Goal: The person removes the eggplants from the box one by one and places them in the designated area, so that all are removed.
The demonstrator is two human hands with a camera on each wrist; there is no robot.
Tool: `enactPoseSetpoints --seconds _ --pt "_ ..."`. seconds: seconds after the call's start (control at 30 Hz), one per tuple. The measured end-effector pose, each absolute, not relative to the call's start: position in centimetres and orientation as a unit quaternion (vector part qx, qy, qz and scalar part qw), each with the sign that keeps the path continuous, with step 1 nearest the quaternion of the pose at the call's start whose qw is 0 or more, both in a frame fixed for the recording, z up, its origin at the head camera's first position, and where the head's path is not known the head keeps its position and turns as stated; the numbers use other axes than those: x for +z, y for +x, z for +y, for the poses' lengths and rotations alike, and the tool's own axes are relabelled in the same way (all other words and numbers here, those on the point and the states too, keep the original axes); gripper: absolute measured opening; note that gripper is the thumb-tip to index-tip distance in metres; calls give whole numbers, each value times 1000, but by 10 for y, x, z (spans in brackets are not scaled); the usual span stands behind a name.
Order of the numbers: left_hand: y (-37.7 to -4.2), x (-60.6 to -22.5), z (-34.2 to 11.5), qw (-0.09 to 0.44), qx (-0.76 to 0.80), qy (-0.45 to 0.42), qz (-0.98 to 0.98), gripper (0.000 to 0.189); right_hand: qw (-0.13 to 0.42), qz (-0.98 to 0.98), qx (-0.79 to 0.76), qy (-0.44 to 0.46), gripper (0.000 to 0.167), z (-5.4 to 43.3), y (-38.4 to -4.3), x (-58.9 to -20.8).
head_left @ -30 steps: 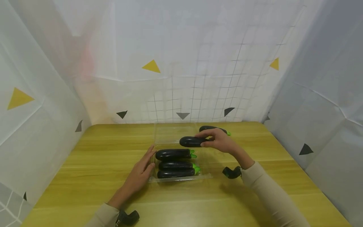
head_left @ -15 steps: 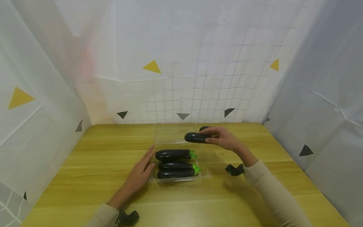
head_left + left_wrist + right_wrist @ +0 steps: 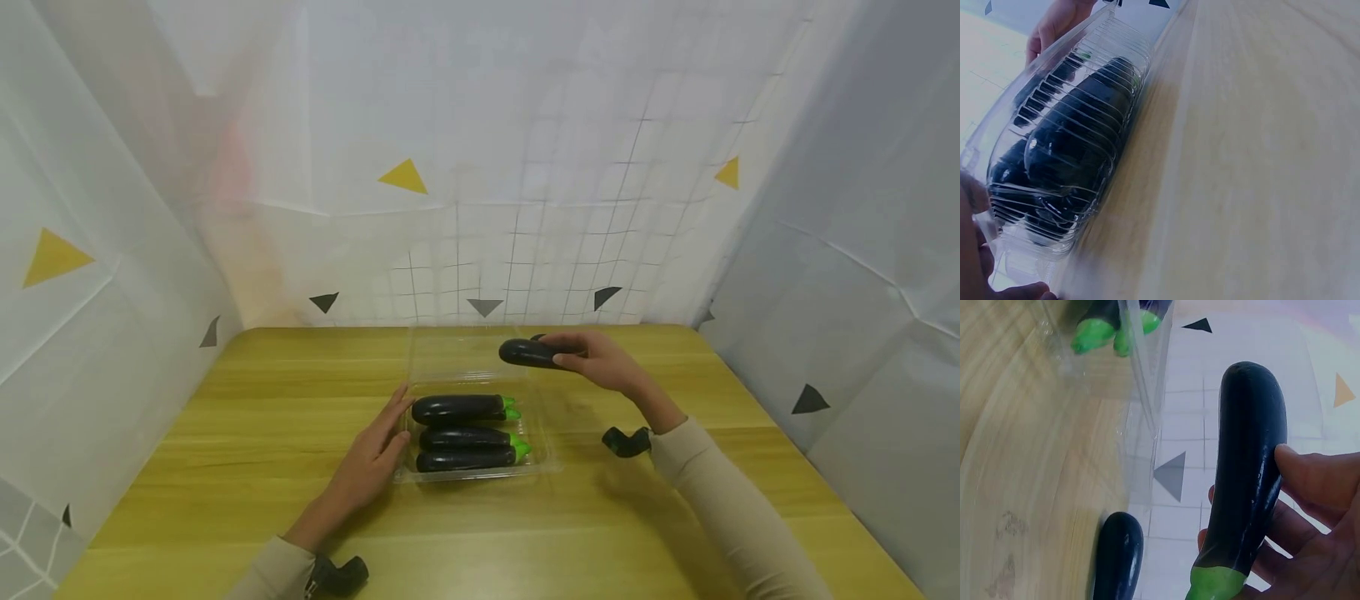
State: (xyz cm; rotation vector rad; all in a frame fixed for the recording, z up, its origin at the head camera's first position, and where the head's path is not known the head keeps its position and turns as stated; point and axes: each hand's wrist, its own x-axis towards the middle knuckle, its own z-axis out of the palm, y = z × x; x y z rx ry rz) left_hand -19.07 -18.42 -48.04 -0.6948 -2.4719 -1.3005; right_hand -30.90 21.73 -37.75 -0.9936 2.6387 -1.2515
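Note:
My right hand (image 3: pixel 603 360) grips an eggplant (image 3: pixel 1249 469) between thumb and fingers, raised above the table to the right of a clear plastic clamshell box (image 3: pixel 542 433). Its rounded dark end points left in the head view, and its green stem end shows in the right wrist view. Several eggplants (image 3: pixel 459 408) lie side by side in the box, green stems to the right. My left hand (image 3: pixel 369 457) rests against the box's left side with fingers extended. Behind my right hand, another eggplant (image 3: pixel 1119 556) lies on the table, mostly hidden in the head view.
The box's transparent lid (image 3: pixel 457 352) is folded back toward the wall. A wooden table (image 3: pixel 300 400) spreads around it, bounded by white sheeting (image 3: pixel 337 250) with yellow and dark triangles. Black wrist mounts (image 3: pixel 626 442) sit by both cuffs.
My right hand has moved to the right and farther back with the eggplant, away from above the box, covering more of the eggplant behind. My left hand has stayed in place.

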Motion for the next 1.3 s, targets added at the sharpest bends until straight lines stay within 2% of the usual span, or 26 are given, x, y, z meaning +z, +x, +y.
enactPoseSetpoints --seconds 0.8,1.3 --pt "-192 -482 -185 129 -454 -240 -848 52 18 882 -378 -282 36 236 -331 -385" --pt "-193 -481 -186 129 -454 -245 -847 52 -7 895 -354 -272 36 246 -349 -396"
